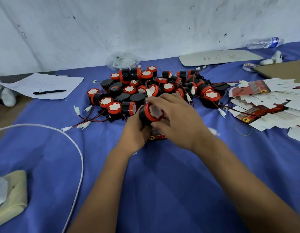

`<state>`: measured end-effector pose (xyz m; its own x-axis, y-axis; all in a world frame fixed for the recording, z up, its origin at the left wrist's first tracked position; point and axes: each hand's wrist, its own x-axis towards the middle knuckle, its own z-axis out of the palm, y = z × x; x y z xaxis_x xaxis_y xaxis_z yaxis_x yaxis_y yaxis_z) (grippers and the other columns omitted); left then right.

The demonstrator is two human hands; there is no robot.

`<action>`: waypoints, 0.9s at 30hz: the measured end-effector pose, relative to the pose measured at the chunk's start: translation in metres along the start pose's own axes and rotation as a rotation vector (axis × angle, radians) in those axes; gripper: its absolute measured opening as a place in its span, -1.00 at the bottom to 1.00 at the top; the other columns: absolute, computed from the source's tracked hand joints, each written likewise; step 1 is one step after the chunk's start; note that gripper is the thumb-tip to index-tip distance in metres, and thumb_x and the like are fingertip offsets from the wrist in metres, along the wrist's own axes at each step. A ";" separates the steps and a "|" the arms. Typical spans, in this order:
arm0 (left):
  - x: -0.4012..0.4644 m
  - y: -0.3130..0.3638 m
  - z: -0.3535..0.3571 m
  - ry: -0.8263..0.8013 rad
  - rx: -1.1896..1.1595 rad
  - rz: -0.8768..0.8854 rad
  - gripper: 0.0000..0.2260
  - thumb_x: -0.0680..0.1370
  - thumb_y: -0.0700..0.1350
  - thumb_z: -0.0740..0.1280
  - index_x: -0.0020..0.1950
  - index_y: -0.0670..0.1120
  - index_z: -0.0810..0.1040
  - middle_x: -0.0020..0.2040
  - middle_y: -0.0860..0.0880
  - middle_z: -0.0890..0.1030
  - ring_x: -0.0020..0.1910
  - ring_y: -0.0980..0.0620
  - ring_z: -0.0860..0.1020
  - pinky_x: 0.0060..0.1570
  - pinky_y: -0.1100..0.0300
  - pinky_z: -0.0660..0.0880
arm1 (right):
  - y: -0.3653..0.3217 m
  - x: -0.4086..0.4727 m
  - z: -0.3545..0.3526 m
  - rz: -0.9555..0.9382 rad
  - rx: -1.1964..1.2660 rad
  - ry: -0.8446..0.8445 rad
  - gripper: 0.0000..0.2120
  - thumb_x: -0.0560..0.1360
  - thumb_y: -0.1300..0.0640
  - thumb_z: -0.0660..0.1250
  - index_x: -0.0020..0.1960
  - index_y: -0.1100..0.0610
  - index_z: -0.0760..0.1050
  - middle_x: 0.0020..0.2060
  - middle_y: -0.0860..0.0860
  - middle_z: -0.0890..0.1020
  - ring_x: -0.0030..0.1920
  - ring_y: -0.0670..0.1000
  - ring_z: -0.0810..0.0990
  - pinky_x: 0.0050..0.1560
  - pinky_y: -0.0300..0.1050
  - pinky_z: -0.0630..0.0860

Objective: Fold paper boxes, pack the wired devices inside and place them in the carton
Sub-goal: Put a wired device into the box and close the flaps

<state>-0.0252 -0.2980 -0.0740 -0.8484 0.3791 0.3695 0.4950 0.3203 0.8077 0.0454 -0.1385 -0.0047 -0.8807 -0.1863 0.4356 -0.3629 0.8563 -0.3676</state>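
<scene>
A heap of black devices with red rims, white faces and red-black wires (146,88) lies on the blue cloth at the centre. My left hand (137,132) grips one such device (151,113) by its black body, just in front of the heap. My right hand (177,118) curls over the same device from the right, fingers on its top and thumb under it. Beneath both hands a small red paper box (158,137) shows only its front edge. A spread of flat red-and-white box blanks (267,105) lies at the right.
A paper sheet (43,84) with a black pen (49,92) lies at the left. A white cable (78,158) curves across the front left beside a cream pouch (13,197). A cardboard piece (283,69), a white board (220,57), a plastic bottle (263,42) and a rubber band (242,129) are at the right.
</scene>
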 end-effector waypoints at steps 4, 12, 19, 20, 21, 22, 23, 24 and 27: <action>0.003 0.005 -0.005 -0.054 -0.007 0.004 -0.68 0.60 -0.27 0.29 0.18 0.15 0.47 -0.03 0.26 0.61 -0.02 0.16 0.60 -0.09 0.25 0.55 | 0.004 0.000 0.000 0.127 -0.162 0.028 -0.39 0.47 0.09 0.49 0.46 -0.02 0.36 0.31 -0.09 0.56 0.36 0.05 0.39 0.27 0.08 0.50; 0.001 0.016 0.001 -0.112 -0.329 -0.136 -0.67 0.51 -0.08 0.28 0.25 0.12 0.57 0.08 0.06 0.67 0.05 0.08 0.62 0.01 0.23 0.57 | 0.009 -0.003 0.005 0.066 -0.401 -0.145 -0.73 0.58 0.13 0.31 0.23 -0.08 0.63 0.05 -0.11 0.55 0.24 0.07 0.27 0.24 0.05 0.46; 0.003 0.016 0.011 -0.006 -0.164 -0.155 -0.71 0.62 -0.19 0.40 0.33 -0.03 0.55 0.18 0.03 0.67 0.11 0.03 0.64 0.07 0.15 0.60 | 0.007 -0.011 -0.027 0.201 -0.396 -0.076 -0.76 0.55 0.07 0.37 0.22 -0.03 0.59 0.15 0.00 0.51 0.23 0.08 0.44 0.13 -0.03 0.53; 0.004 0.016 0.011 -0.008 -0.163 -0.171 -0.71 0.61 -0.18 0.41 0.34 -0.05 0.55 0.18 0.01 0.66 0.12 0.01 0.64 0.07 0.14 0.60 | 0.008 -0.013 -0.038 0.262 -0.410 -0.112 -0.75 0.54 0.06 0.37 0.21 -0.04 0.58 0.13 -0.01 0.55 0.17 0.09 0.51 0.06 -0.02 0.55; 0.005 0.015 0.012 -0.004 -0.146 -0.185 -0.71 0.61 -0.17 0.41 0.32 -0.05 0.55 0.18 0.01 0.66 0.12 0.00 0.63 0.05 0.17 0.60 | 0.007 -0.014 -0.047 0.311 -0.409 -0.153 -0.76 0.52 0.09 0.37 0.19 -0.04 0.58 0.11 -0.01 0.60 0.12 0.10 0.56 0.03 0.00 0.57; 0.005 0.016 0.012 0.002 -0.124 -0.199 -0.72 0.60 -0.16 0.42 0.31 -0.03 0.56 0.17 0.02 0.66 0.11 0.01 0.63 0.03 0.20 0.60 | 0.005 -0.013 -0.054 0.343 -0.402 -0.164 -0.78 0.52 0.12 0.36 0.15 -0.02 0.60 0.07 -0.01 0.64 0.07 0.12 0.59 0.00 0.03 0.59; 0.005 0.016 0.013 0.006 -0.111 -0.210 -0.72 0.60 -0.15 0.43 0.30 -0.02 0.56 0.16 0.03 0.66 0.11 0.03 0.63 0.02 0.22 0.60 | 0.001 -0.011 -0.057 0.357 -0.400 -0.131 -0.83 0.51 0.16 0.35 0.08 0.01 0.61 0.02 0.00 0.66 0.02 0.12 0.60 -0.01 0.05 0.60; 0.005 0.016 0.014 0.008 -0.121 -0.217 -0.72 0.59 -0.15 0.43 0.29 -0.02 0.56 0.16 0.04 0.66 0.11 0.04 0.63 0.01 0.24 0.60 | -0.005 -0.006 -0.056 0.357 -0.407 -0.077 -0.86 0.51 0.19 0.35 0.02 0.03 0.62 -0.05 0.02 0.67 -0.03 0.12 0.61 -0.03 0.06 0.60; 0.004 0.017 0.014 0.012 -0.183 -0.213 -0.74 0.58 -0.21 0.42 0.26 -0.05 0.57 0.12 0.03 0.67 0.04 0.09 0.64 -0.07 0.31 0.59 | -0.025 0.012 -0.040 0.306 -0.389 -0.045 -0.90 0.51 0.22 0.35 -0.05 0.07 0.62 -0.13 0.01 0.68 -0.08 0.06 0.63 -0.03 0.01 0.62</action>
<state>-0.0174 -0.2790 -0.0655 -0.9323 0.3094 0.1875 0.2644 0.2291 0.9368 0.0560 -0.1433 0.0430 -0.9444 0.0887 0.3167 0.0475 0.9897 -0.1353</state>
